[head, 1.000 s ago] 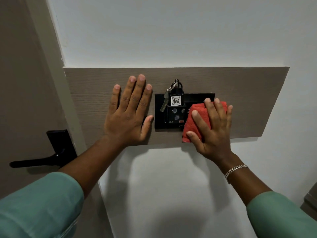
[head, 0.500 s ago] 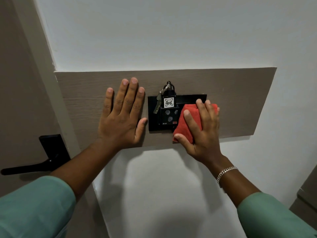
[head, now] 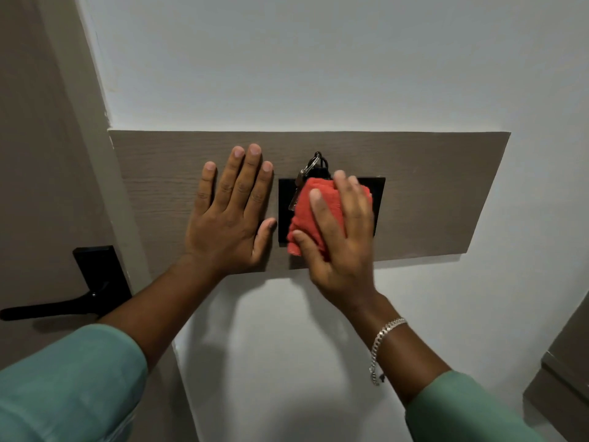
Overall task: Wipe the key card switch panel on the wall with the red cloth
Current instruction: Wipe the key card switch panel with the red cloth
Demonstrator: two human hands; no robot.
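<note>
- Pressing flat, the right hand (head: pixel 342 250) spreads its fingers over a bunched red terry cloth (head: pixel 310 215), pinning it with palm and thumb against the black rectangular key card switch panel (head: pixel 376 199) mounted on the wall.
- Left hand (head: pixel 231 215) lies open and empty, fingers splayed, flat on the grey-brown wood-grain backing board (head: pixel 446 199) just beside the panel's left edge.
- Cloth covers the middle of the panel; bare black strips show at the left and right edges. A metal key on a ring (head: pixel 301 178) pokes out above and left of the cloth, hanging from the black fob in the slot.
- Judged from this, the wiping stroke is in hand, across the panel's centre.
- Next move calls for passes over the uncovered edges and corners, with light pressure so the hanging key and fob are not knocked loose or a switch tripped.
- No writing can be read: the cloth and hand hide the fob's face, and no brand shows on the panel.
- A black lever door handle (head: pixel 63 303) sits well apart at lower left.
</note>
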